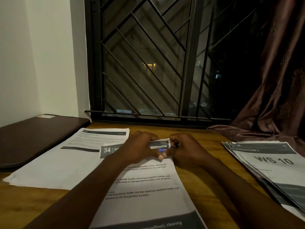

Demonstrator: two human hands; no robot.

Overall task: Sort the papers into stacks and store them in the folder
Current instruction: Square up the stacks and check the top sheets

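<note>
Both hands meet at the far end of the middle stack [148, 187]. The left hand [140, 146] pinches its curled top edge [159, 143] between thumb and fingers. The right hand [186, 146], fingers curled, pinches a small dark shiny piece [175, 146] right against that edge; it is dim and tiny from where I sit, so I cannot tell whether it is a clip, a pin or a pen tip. I judge the step in hand to be fastening or freeing this stack's sheets at the top. Sorting looks well along to me, with three lots lying on the wooden table [206, 187]. A left stack [66, 159] is headed with a dark band, and the middle stack, headed 34, overlaps its near corner. A fanned right stack [272, 164] marked WS 10 sits well apart to the right. Storing seems not yet begun: the dark folder [38, 138] lies closed at the far left, just beside the left stack, with no paper showing from it. What I reckon is left is to finish this top edge, square the fanned right stack, open the folder and lay the three lots inside.
</note>
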